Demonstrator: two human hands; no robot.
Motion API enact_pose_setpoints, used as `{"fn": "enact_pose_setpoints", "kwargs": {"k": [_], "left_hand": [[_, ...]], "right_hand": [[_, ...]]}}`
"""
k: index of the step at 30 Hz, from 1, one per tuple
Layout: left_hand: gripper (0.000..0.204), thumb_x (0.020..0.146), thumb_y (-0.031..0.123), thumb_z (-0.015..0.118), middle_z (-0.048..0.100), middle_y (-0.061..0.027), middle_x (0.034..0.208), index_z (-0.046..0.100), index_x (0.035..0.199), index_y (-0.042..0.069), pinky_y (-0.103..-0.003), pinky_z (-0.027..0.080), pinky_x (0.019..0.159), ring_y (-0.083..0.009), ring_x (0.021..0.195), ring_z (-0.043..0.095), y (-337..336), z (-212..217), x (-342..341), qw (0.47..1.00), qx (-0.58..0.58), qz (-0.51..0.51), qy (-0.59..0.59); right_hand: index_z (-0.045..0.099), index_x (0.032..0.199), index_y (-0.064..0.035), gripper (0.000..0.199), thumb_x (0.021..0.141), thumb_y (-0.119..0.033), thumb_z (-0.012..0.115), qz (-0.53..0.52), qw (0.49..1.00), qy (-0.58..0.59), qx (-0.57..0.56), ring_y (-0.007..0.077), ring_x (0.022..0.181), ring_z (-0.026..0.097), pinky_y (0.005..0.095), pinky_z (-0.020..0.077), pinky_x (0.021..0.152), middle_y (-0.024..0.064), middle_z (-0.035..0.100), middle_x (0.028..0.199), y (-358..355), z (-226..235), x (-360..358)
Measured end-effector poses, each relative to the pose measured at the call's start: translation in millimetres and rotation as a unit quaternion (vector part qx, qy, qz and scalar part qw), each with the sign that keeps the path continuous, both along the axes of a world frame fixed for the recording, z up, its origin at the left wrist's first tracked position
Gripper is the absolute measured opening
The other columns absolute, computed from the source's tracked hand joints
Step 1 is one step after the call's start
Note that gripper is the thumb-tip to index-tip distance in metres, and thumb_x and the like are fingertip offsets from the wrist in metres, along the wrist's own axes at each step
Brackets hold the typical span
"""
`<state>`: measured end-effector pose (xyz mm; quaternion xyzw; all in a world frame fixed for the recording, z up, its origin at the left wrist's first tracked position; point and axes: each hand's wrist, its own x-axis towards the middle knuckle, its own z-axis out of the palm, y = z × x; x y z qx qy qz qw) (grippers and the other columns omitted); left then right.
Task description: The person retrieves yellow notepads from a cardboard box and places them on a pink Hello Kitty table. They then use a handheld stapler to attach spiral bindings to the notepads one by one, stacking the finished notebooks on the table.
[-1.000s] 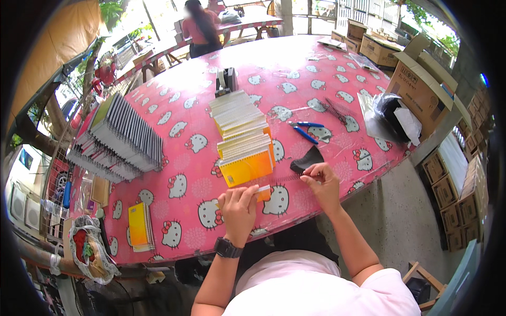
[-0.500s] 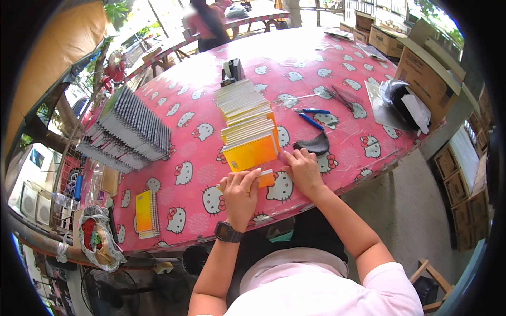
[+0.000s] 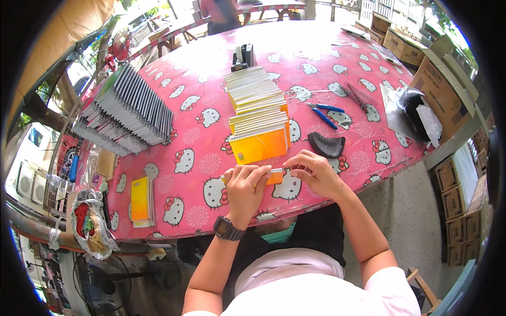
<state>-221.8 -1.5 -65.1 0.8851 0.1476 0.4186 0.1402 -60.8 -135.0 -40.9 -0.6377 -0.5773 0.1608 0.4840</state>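
My left hand [image 3: 243, 192], with a dark watch on its wrist, is closed around a small yellow-orange notebook [image 3: 275, 179] near the table's front edge. Most of that notebook is hidden behind its fingers. At the notebook's right end is my right hand [image 3: 318, 175], thumb and fingers pinched together; a thin dark thing seems to be between them, too small to name. Just beyond both hands stands a long row of yellow-orange spiral notebooks [image 3: 259, 146]. A black curved, ribbed piece [image 3: 328, 145] lies beyond my right hand, with blue-handled pliers [image 3: 328, 115] farther back.
Tall stacks of spiral notebooks [image 3: 134, 113] stand at left, a small yellow pile [image 3: 141, 203] nearer. Loose black coils [image 3: 361, 99] lie right of the pliers. A tape dispenser [image 3: 243, 57] is behind the row; an open cardboard box [image 3: 443, 87] stands right. Another person [image 3: 221, 16] is beyond the table.
My right hand has lifted slightly and curled from lying nearly flat by the notebook into a pinch at its end. My left hand keeps its hold. The whole view has shifted slightly.
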Motion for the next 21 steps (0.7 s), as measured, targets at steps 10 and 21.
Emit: {"fn": "enact_pose_setpoints", "kwargs": {"k": [10, 21], "left_hand": [[0.013, 0.078, 0.016, 0.071, 0.066, 0.0002, 0.082, 0.070, 0.090, 0.013, -0.032, 0.038, 0.076, -0.0175, 0.079, 0.058, -1, 0, -2, 1.000, -0.013, -0.006, 0.004], [0.037, 0.071, 0.019, 0.073, 0.062, -0.0042, 0.096, 0.063, 0.107, 0.012, -0.036, 0.038, 0.078, -0.0216, 0.089, 0.057, -10, 17, -1, 0.998, 0.000, -0.024, 0.052]], "right_hand": [[0.062, 0.096, -0.0011, 0.012, 0.084, 0.001, 0.061, 0.060, 0.997, 0.045, -0.027, 0.0203, 0.078, 0.060, 0.0308, 0.0495, 0.068, 0.0091, 0.058, 0.089, 7, 4, 6], [0.055, 0.111, -0.0034, 0.030, 0.082, -0.003, 0.062, 0.067, 0.995, -0.037, -0.057, 0.0229, 0.079, 0.061, 0.0329, 0.0489, 0.070, 0.0120, 0.061, 0.086, 7, 11, 9]]}}
